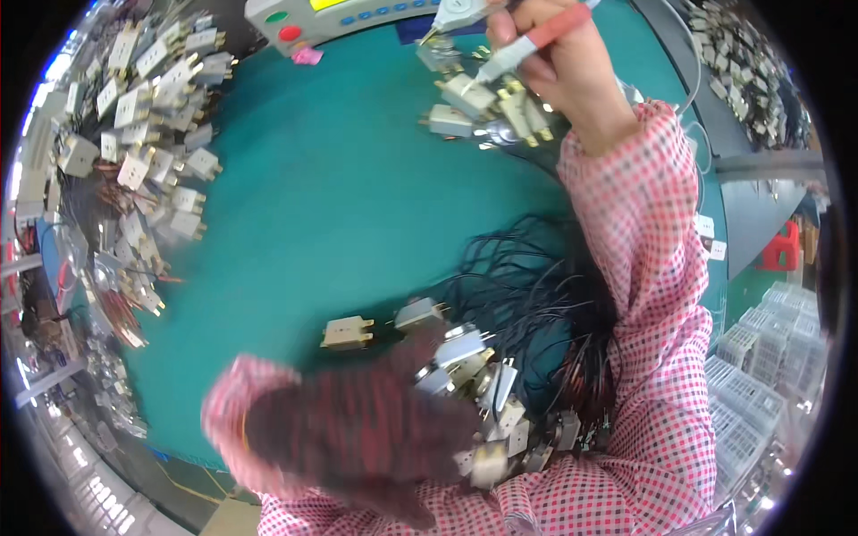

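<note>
A smooth green surface (313, 196) is lined at its left by heaped white box-shaped plugs with metal prongs (134, 107). Near its far edge, a slim red-and-white pen-shaped tool (547, 34) is clasped in the closed grip of the bare right hand (572, 67), its tip held at a small white plug group (466, 95). The left hand in a dark red-striped glove (366, 429) is blurred; its grip cannot be told. Black cables (527, 295) are bunched nearby. At the right, clear plastic crates (751, 393) are stacked below a red stool (782, 248) in view.

Probably an electrical workshop: heaped plugs (134, 106), buttoned instrument (323, 24), green worktop (313, 196)
</note>
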`<control>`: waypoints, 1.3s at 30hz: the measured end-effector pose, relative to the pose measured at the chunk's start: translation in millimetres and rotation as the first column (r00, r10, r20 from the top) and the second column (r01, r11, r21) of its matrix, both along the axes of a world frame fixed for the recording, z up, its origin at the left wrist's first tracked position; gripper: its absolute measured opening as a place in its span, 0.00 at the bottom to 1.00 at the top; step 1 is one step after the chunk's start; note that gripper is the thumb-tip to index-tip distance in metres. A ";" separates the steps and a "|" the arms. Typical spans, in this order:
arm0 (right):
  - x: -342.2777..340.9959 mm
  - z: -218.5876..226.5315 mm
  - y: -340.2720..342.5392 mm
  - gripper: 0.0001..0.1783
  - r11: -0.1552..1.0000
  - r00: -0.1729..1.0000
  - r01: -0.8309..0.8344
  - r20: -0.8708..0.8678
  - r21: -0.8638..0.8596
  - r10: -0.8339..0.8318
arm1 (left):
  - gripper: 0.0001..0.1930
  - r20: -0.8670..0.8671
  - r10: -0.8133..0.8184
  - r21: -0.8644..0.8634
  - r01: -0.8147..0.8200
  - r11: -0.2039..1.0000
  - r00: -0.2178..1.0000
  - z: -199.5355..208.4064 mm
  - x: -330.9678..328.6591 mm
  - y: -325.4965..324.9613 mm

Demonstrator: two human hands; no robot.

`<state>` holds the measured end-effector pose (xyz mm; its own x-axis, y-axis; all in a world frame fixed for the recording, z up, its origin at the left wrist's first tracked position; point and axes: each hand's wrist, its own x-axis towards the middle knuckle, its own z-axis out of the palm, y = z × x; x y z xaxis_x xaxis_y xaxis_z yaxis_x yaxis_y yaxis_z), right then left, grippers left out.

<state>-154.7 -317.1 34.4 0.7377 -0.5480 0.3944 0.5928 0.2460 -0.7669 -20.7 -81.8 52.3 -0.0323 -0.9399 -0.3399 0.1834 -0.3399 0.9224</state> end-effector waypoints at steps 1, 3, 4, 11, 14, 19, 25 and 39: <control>-2.7 3.2 -13.4 0.12 0.977 0.963 -0.157 0.197 -0.142 0.183 | 0.17 0.151 -0.097 0.034 0.093 0.995 0.984 13.5 -8.9 -1.3; -20.7 9.8 -8.2 0.12 0.953 0.938 0.295 -0.214 0.070 -0.274 | 0.14 0.415 -0.291 0.154 0.248 0.956 0.862 39.3 -25.1 -2.6; -21.9 0.4 -24.6 0.12 0.995 0.989 -0.066 0.138 0.077 0.054 | 0.13 0.517 -0.386 0.235 0.307 0.922 0.764 51.6 -32.6 -2.1; -9.5 9.0 1.1 0.12 0.983 0.945 0.158 -0.273 -0.095 -0.179 | 0.32 0.793 0.117 -0.107 -0.053 0.993 0.598 -25.7 -31.3 -100.4; -10.3 17.1 11.1 0.12 0.994 0.948 0.081 -0.304 -0.068 -0.098 | 0.29 0.054 0.238 -0.376 -0.201 0.905 0.970 -31.6 -30.7 -64.6; -13.7 31.0 29.2 0.11 0.963 0.909 -0.248 -0.369 -0.102 0.195 | 0.31 -0.477 0.209 -0.283 -0.375 0.883 0.853 -35.7 -42.4 -27.2; -12.5 22.1 23.1 0.12 0.973 0.898 -0.227 -0.378 0.042 0.225 | 0.26 -0.646 0.106 -0.180 -0.285 0.942 0.756 -67.2 -19.2 -27.9; -11.8 33.8 18.0 0.13 0.884 0.734 -0.466 -0.577 -0.043 0.359 | 0.31 -0.993 0.038 0.030 -0.074 0.997 0.113 -39.2 -17.7 -43.8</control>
